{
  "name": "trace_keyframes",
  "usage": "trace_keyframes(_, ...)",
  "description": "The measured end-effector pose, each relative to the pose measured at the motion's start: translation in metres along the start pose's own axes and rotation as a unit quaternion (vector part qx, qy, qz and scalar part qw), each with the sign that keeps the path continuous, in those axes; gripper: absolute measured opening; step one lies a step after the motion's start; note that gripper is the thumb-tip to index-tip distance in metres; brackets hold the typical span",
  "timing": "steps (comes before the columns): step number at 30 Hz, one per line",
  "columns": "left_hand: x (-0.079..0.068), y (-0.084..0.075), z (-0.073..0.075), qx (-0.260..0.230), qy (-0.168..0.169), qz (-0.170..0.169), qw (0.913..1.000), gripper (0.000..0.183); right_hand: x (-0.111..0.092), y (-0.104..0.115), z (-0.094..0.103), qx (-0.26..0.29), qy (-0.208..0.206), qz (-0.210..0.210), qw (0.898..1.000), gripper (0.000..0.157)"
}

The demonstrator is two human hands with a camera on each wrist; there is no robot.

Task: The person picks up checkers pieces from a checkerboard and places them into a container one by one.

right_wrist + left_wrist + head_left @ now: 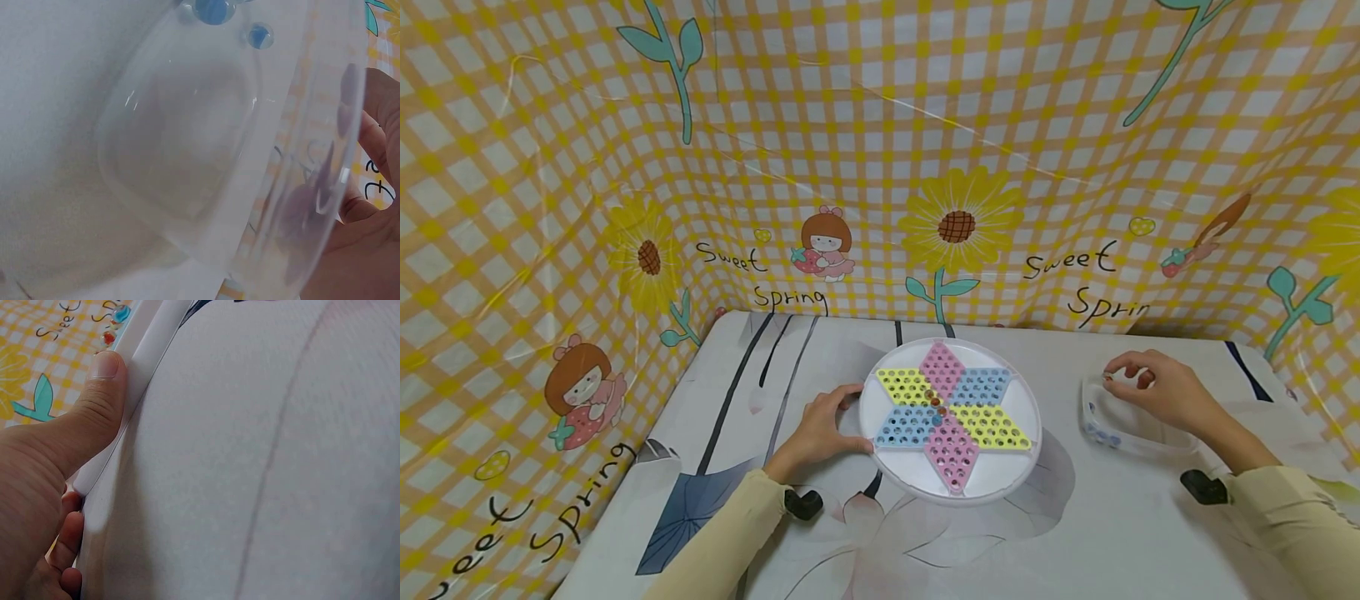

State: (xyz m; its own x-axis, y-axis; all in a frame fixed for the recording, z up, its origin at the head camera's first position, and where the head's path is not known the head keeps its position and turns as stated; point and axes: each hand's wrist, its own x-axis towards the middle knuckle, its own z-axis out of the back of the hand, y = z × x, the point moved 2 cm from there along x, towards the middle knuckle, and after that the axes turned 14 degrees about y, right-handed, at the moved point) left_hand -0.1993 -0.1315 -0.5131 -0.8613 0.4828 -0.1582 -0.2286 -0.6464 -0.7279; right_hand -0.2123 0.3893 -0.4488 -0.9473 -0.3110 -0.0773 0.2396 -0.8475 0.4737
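Game board (904,468), near the table's (1037,558) far edge: presumably light, stiff plastic; best held by the rim (951,502), which my left hand (822,427) grips.
Marble (1108,377), apparently pinched by my right hand (1165,393) at the clear box (187,144), toward the far right corner: likely hard, slippery.

Head camera: from above, forward and down, takes in the surface (1112,517), star board (898,468) and clear box (1174,444) from farthest back | Left wrist: close, tilted, along the board's edge past the left fingers (69,540) | Right wrist: close, down into the box | Shared: head–left, board; head–right, box; all three, checked cloth (865,108)
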Motion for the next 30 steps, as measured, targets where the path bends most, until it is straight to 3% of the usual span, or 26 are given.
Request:
trace_keyframes(11,0.0005,0.0004,0.0,0.003,-0.001,0.0,1.0,0.096,0.0009,0.0015,0.0,0.0,0.018,-0.009,1.0,0.047)
trace_keyframes(30,0.0012,0.0018,-0.0006,0.003,0.001,-0.001,1.0,0.096,-0.0011,0.0046,0.0003,0.001,-0.01,0.01,1.0,0.045)
